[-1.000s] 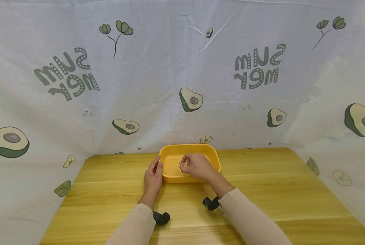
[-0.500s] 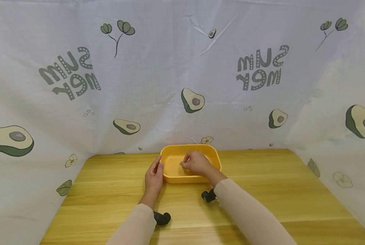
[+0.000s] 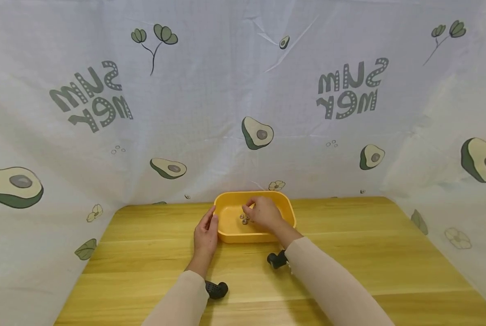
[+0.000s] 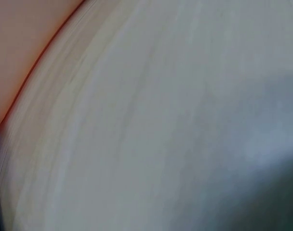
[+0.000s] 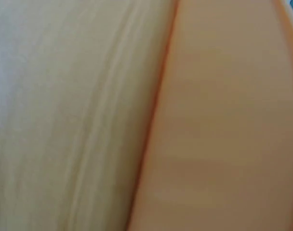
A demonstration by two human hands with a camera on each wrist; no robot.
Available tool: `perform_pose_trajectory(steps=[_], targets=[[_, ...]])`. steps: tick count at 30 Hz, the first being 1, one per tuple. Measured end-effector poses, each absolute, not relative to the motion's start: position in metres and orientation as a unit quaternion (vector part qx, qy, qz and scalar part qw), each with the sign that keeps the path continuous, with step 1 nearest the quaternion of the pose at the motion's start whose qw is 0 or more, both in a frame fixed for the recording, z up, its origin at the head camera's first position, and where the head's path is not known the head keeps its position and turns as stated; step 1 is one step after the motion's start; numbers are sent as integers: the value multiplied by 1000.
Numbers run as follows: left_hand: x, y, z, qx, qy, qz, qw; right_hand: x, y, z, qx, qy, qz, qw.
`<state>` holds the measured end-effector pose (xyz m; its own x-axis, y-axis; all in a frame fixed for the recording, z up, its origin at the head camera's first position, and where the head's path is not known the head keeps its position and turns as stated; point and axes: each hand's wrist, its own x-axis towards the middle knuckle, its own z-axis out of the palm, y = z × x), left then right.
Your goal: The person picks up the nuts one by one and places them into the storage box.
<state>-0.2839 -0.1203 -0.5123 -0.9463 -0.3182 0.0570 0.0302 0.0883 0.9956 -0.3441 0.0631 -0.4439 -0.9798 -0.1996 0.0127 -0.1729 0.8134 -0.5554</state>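
A yellow rectangular tray stands on the wooden table in the head view. Several small shiny metallic pieces lie together on its floor, too small to make out their exact kind. Over them hovers my right hand, its thumb and index finger parted, with no held piece showing between them. My left hand rests against the tray's left outer side with its fingers extended along the wall. Both wrist views show mostly blurred skin and wood, not the fingertips.
The light wood table reaches back to a white cloth printed with avocados, which hangs behind and at both sides. Black curved devices are worn at both wrists, below the beige sleeves.
My right thumb and finger held a small shiny ring-like piece over the tray, lowered it, then let go and rose slightly. Metallic pieces now show below on the tray floor. My left hand stays put.
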Motion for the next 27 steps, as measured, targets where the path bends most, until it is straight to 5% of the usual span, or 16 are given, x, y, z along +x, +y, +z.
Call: perform_pose_trajectory(steps=[18, 27], targets=[[-278, -128, -509, 91, -734, -660, 134, -321, 77, -415, -116, 933, -340, -20], [-268, -124, -505, 18, -768, -632, 98, -315, 137, -402, -96, 942, -319, -40]])
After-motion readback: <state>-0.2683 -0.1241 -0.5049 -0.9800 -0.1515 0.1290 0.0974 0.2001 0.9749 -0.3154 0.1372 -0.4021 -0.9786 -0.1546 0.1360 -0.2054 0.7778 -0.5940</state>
